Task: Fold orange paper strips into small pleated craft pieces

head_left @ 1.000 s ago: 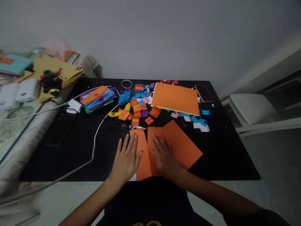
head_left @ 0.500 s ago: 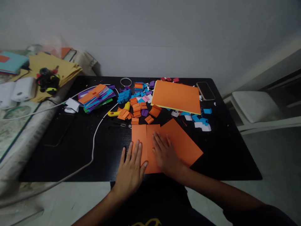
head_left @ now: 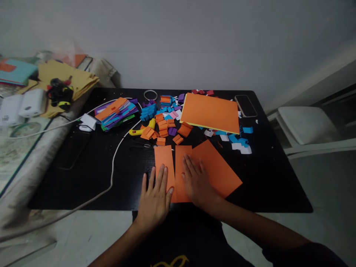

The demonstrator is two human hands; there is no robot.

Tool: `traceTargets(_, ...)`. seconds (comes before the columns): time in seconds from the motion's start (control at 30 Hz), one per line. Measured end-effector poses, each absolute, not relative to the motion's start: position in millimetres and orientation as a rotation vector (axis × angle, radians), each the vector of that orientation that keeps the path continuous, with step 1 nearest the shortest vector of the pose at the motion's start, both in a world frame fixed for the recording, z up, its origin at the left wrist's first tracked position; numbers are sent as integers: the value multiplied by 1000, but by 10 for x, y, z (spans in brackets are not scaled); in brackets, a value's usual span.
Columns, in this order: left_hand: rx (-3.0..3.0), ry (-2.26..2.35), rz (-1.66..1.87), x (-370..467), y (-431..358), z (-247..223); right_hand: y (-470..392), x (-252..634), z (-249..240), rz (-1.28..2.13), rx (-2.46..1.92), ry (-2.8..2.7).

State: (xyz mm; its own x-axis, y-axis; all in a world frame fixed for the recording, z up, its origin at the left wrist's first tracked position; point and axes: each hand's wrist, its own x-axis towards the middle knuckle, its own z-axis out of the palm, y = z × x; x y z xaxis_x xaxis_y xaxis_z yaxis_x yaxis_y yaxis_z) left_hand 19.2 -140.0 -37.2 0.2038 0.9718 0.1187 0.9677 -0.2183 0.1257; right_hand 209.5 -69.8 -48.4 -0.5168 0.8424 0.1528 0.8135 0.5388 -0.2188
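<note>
My left hand lies flat with its fingers spread on a narrow orange paper strip. Beside it, my right hand rests on another orange piece, fingers extended and holding nothing. A thin dark gap, wider at the top, separates the two pieces. Under or next to my right hand, a larger orange sheet lies at an angle. Just beyond the papers are small folded orange pieces and dark-handled scissors.
A yellow cutter, a pile of coloured strips and blue folded pieces lie farther back. Orange sheets sit near a phone. A white cable crosses the black table on the left.
The left orange strip has tilted away from the piece beside it, opening a gap at the top. Both hands stay flat on the paper. The view has shifted slightly.
</note>
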Motion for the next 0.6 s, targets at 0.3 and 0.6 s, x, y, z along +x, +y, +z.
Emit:
traceTargets(0.3, 2411, 1983, 234, 129, -1429, -367, -674, 2146, -491, 180, -1390, -2564)
traceTargets(0.6, 2459, 1955, 293, -53, -1435, -372, -604, 2259, -487, 160, -1329, -2629)
